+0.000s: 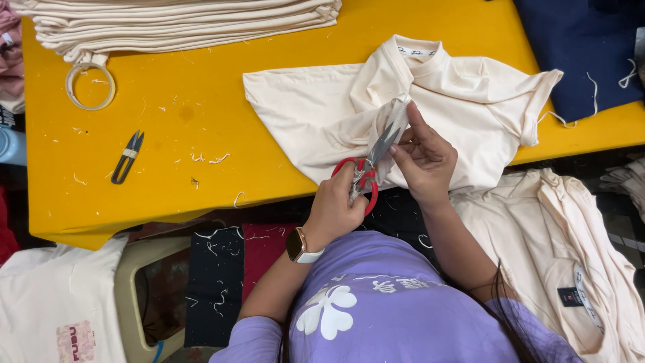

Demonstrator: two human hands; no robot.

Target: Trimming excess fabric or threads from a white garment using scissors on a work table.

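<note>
Currently left hand [334, 205] grips red-handled scissors [368, 168], blades open at a strip pinched by right hand [423, 158]; cream shirt [349, 111] lies on yellow surface [181, 168], thread snips [127, 156] well left.

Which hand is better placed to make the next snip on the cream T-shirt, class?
Probably the left hand: it already grips the red-handled scissors, blades at the T-shirt fabric pinched by the right hand.
</note>
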